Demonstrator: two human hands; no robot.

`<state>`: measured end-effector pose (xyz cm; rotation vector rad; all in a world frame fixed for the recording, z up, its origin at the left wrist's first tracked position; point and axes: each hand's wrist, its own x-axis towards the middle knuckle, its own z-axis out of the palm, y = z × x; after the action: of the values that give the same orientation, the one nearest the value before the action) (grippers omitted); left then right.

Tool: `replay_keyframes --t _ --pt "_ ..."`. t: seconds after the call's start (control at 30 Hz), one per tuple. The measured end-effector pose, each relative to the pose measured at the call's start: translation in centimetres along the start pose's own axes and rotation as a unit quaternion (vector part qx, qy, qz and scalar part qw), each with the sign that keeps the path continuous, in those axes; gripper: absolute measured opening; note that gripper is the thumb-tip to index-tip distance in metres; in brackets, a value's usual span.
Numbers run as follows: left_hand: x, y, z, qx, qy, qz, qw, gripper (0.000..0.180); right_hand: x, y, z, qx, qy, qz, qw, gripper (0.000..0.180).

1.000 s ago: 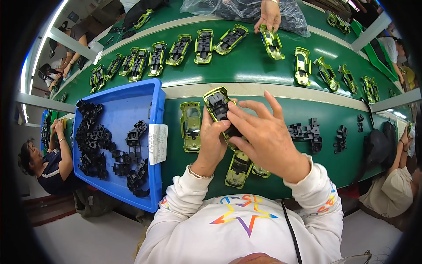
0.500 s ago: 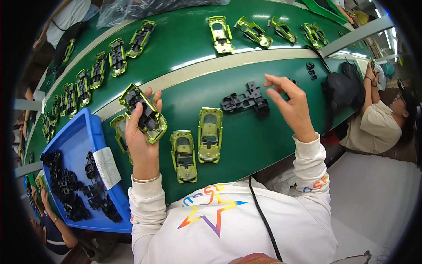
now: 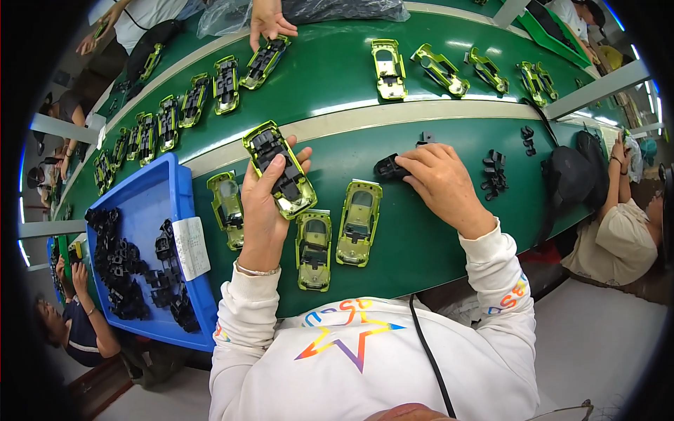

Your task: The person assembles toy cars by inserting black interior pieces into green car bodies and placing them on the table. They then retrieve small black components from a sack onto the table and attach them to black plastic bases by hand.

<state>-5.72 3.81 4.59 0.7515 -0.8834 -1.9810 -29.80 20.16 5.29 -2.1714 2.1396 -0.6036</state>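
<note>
My left hand (image 3: 263, 203) is closed round a lime-green toy car body (image 3: 300, 196), tilted so the black plastic parts inside it face up. To the right, my right hand (image 3: 446, 188) has its fingertips on a black plastic part (image 3: 387, 168) lying on the green table; the fingers cover part of it. Another black plastic piece (image 3: 426, 138) shows just beyond that hand. Below my left hand stand two green toy car bodies, one nearer (image 3: 313, 252) and one to its right (image 3: 359, 223). A third car body (image 3: 227, 210) lies left of my wrist.
A blue bin (image 3: 184, 189) with black parts stands at the left. Several green car bodies (image 3: 226, 84) line the far belt, where another person's hand (image 3: 270, 22) touches one. More black parts (image 3: 495, 174) lie right of my right hand, near a black bag-like object (image 3: 567, 175).
My right hand has come down from above the table onto a black part. My left hand still holds the car body. Another person's hand has appeared at the far belt.
</note>
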Motion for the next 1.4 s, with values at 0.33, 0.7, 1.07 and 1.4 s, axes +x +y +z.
replay_keyframes --t 0.33,0.7,1.07,1.4 --pt "0.4 0.0 -2.4 0.003 0.008 0.005 1.0 0.046 -6.5 2.0 -5.0 0.101 0.185 0.291 0.933 0.03" --pt "0.1 -0.4 -2.0 -0.021 0.016 -0.015 1.0 0.045 -9.4 2.8 -2.1 -0.004 0.122 0.255 0.959 0.032" --pt "0.1 0.2 -2.1 -0.136 -0.02 -0.048 0.989 0.042 -5.8 2.3 -2.6 -0.135 0.064 0.053 0.987 0.018" --pt "0.6 0.7 -1.6 -0.151 -0.059 -0.044 0.986 0.048 -5.4 3.5 -2.7 0.18 0.217 0.264 0.922 0.019"
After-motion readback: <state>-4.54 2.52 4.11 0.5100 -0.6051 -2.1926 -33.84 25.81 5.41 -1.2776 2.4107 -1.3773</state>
